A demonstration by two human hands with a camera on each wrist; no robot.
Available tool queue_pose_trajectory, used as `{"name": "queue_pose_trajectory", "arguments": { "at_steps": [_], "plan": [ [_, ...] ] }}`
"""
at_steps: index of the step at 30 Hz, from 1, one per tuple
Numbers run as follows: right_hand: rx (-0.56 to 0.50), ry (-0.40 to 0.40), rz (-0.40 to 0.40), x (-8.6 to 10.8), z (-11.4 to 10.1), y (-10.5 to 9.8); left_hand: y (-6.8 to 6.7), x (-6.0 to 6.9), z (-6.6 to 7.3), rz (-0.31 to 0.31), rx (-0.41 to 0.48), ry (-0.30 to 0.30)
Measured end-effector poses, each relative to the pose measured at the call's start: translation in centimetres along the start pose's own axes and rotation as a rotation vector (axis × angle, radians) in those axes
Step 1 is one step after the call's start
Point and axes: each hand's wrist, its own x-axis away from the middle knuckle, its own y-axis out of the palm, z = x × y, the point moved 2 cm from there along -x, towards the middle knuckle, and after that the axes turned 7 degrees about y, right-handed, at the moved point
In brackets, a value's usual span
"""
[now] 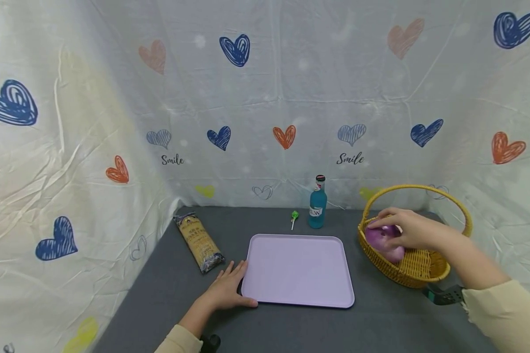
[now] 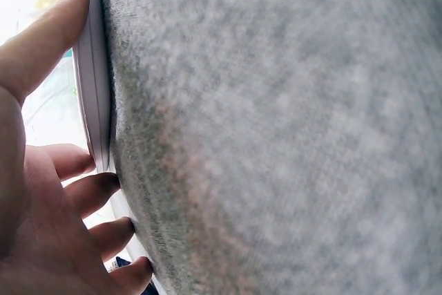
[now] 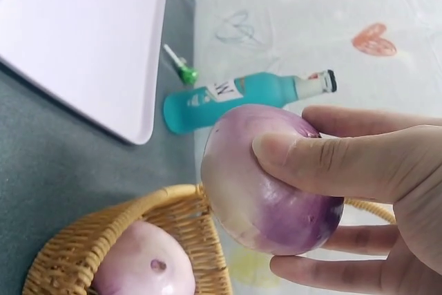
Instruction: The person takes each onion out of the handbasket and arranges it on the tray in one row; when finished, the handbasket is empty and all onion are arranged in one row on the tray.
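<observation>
In the right wrist view, my right hand (image 1: pixel 404 228) holds a round, glossy purple-and-white onion (image 3: pixel 266 184) between thumb and fingers, over the yellow wicker basket (image 1: pixel 417 277). A second, paler onion (image 3: pixel 148 264) with a small brown scar sits inside the basket. My left hand (image 1: pixel 227 289) lies at the front left corner of a pale lilac tray (image 1: pixel 298 269), fingers spread and straight. Its thumb touches the tray's front edge, and the fingertips reach along the left side.
Behind the tray stand a blue bottle (image 1: pixel 317 206) with a dark cap and a green lollipop (image 1: pixel 294 216) lying on the grey table (image 1: pixel 287 328). A yellow-brown packet (image 1: pixel 198 240) lies at the left. The basket's tall handle (image 1: pixel 417 186) arches above the right hand.
</observation>
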Motion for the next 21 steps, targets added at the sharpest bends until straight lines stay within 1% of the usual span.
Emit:
{"name": "queue_pose_trajectory", "arguments": {
  "at_steps": [4, 9, 13, 21],
  "plan": [
    [-0.026, -0.026, 0.008, -0.4, -0.4, 0.2, 0.1, 0.0, -0.2, -0.003, -0.001, 0.002],
    [-0.057, -0.018, -0.011, -1.1, -1.0, 0.4, 0.0, 0.0, -0.1, -0.003, 0.006, 0.000],
    [-0.063, -0.009, -0.021, -1.6, -1.5, 0.5, -0.2, 0.1, 0.1, -0.016, 0.017, -0.006],
    [-0.090, -0.058, -0.031, -2.5, -2.6, 0.7, -0.2, 0.2, 0.1, -0.017, 0.021, -0.008]
  ]
}}
